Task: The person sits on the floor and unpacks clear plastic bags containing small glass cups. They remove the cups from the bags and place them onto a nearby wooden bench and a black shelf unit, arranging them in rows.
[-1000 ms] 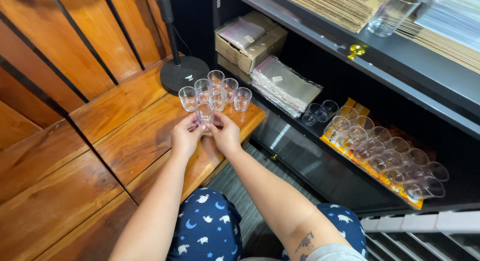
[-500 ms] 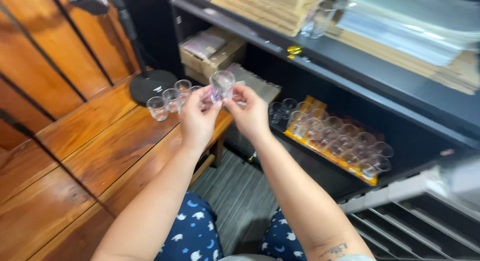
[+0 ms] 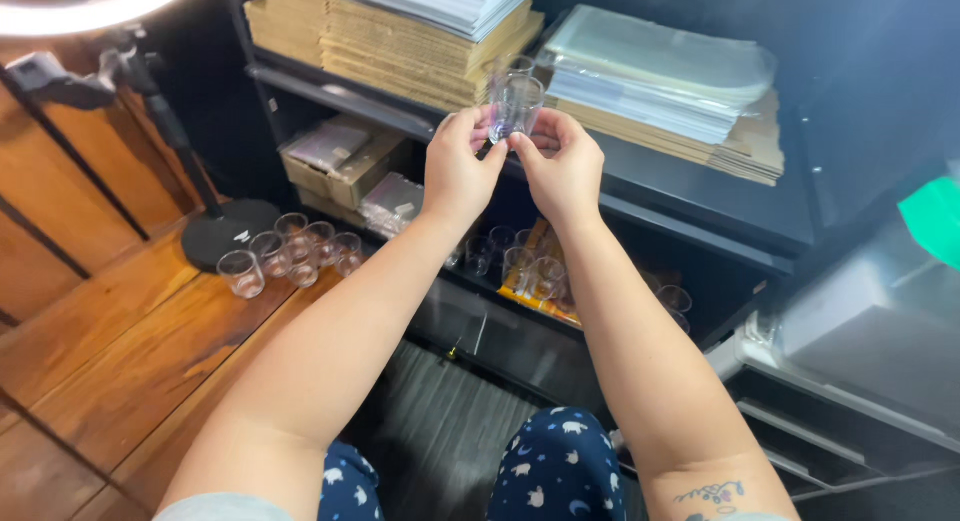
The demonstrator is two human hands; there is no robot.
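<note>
A small clear plastic cup [image 3: 515, 106] is held up in front of the black shelf [image 3: 690, 196], pinched between both grips; the left hand [image 3: 460, 171] nips its left side, the right hand [image 3: 565, 166] its right; behind it lie stacked cardboard sheets [image 3: 390, 41]; more clear cups [image 3: 290, 251] stand on the wooden worktop [image 3: 130, 361] lower left.

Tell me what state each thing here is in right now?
Cup stack: held up in the air, upright, between both hands.
Left hand: closed on the cup stack.
Right hand: closed on the cup stack.
Cups on the wood: loose, upright, empty.
Cups on the shelf: upright, partly hidden by the arms.
Ring light: lit.
</note>
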